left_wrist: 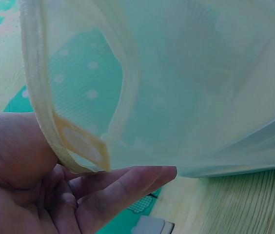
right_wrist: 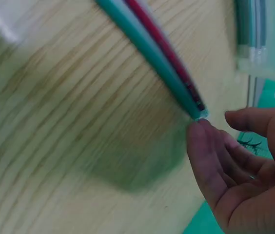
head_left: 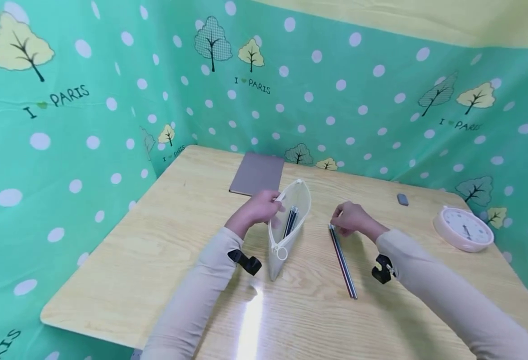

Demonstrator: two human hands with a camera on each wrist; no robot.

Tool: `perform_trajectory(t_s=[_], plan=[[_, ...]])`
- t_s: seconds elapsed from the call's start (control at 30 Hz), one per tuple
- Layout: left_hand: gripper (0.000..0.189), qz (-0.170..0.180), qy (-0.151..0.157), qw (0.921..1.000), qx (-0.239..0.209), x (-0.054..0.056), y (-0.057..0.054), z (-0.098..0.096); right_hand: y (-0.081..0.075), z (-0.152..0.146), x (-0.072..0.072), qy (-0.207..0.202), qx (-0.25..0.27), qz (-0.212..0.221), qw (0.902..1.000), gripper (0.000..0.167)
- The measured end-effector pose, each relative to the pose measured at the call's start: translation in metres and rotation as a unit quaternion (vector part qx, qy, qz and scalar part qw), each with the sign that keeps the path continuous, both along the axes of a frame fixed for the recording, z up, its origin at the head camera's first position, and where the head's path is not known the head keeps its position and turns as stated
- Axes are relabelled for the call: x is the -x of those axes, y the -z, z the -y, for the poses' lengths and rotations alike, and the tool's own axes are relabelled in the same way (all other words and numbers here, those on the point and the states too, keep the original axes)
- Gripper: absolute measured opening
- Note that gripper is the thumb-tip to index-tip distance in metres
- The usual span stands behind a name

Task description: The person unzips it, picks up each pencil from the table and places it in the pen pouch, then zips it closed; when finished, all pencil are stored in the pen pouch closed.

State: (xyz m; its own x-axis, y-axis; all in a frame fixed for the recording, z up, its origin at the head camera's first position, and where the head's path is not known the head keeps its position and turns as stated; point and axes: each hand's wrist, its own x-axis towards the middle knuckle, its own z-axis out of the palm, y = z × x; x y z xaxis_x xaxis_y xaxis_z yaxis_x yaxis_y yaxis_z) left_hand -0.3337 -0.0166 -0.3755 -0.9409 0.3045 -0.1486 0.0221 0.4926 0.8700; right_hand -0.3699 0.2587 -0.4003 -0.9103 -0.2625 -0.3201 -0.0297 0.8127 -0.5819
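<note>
My left hand [head_left: 262, 206] grips the rim of a pale translucent zip pouch [head_left: 278, 260], thumb on one side and fingers on the other. The pouch stands with its mouth spread wide; several dark pencils [head_left: 292, 220] lean inside it. In the left wrist view, its mesh wall [left_wrist: 191, 87] fills most of the picture. Two pencils, one red [right_wrist: 164, 46] and one green [right_wrist: 152, 56], lie side by side on the table to the right of the pouch. At their far ends is my right hand [head_left: 353, 218], fingertips touching the ends, thumb held apart from them.
A grey notebook [head_left: 258, 174] lies behind the pouch. Toward the right back are a small grey eraser-like block [head_left: 402, 199] and a round pink-rimmed clock [head_left: 464, 229]. The wooden table [head_left: 155, 240] meets a green dotted curtain [head_left: 336, 100] at the back.
</note>
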Motion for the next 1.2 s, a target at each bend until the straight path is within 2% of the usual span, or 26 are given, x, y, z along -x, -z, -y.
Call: perform_trajectory(t_s=[0.17, 0.3, 0.53, 0.63, 0.73, 0.8, 0.93, 1.03, 1.1, 1.17, 1.2], plan=[[0.041, 0.000, 0.011, 0.9999, 0.008, 0.002, -0.005, -0.002, 0.013, -0.008, 0.002, -0.001, 0.000, 0.016, 0.9999, 0.010], [0.042, 0.003, 0.011, 0.9998, 0.016, 0.002, -0.009, -0.001, 0.020, -0.007, 0.003, 0.008, 0.009, 0.008, 0.9999, 0.009], [0.037, -0.007, 0.006, 0.9999, 0.008, 0.001, -0.006, 0.000, 0.024, -0.005, 0.000, 0.015, 0.004, -0.007, 0.9998, 0.007], [0.032, -0.017, 0.013, 0.9998, 0.003, 0.001, -0.002, -0.002, 0.021, -0.013, -0.004, 0.026, 0.029, 0.007, 0.9992, 0.013], [0.031, -0.027, 0.023, 0.9993, 0.012, 0.001, 0.000, -0.003, 0.013, -0.025, -0.007, 0.047, 0.083, 0.027, 0.9951, 0.024], [0.033, -0.028, 0.026, 0.9991, 0.020, 0.001, 0.001, -0.003, 0.003, -0.033, -0.006, 0.065, 0.127, 0.030, 0.9893, 0.032], [0.036, -0.030, 0.018, 0.9990, 0.029, -0.002, 0.000, 0.000, -0.023, -0.042, -0.003, 0.089, 0.194, 0.001, 0.9769, 0.043], [0.038, -0.021, 0.012, 0.9995, 0.021, -0.003, 0.001, 0.002, -0.040, -0.042, -0.003, 0.102, 0.243, -0.018, 0.9645, 0.038], [0.038, -0.015, 0.009, 0.9998, 0.011, -0.004, 0.002, 0.004, -0.050, -0.040, -0.006, 0.113, 0.291, -0.020, 0.9499, 0.023], [0.038, -0.015, 0.009, 0.9998, 0.004, -0.005, 0.004, 0.005, -0.058, -0.036, -0.010, 0.120, 0.349, -0.019, 0.9293, 0.009], [0.038, -0.017, 0.008, 0.9998, 0.003, -0.005, 0.005, 0.006, -0.062, -0.033, -0.013, 0.123, 0.379, -0.020, 0.9169, 0.010]])
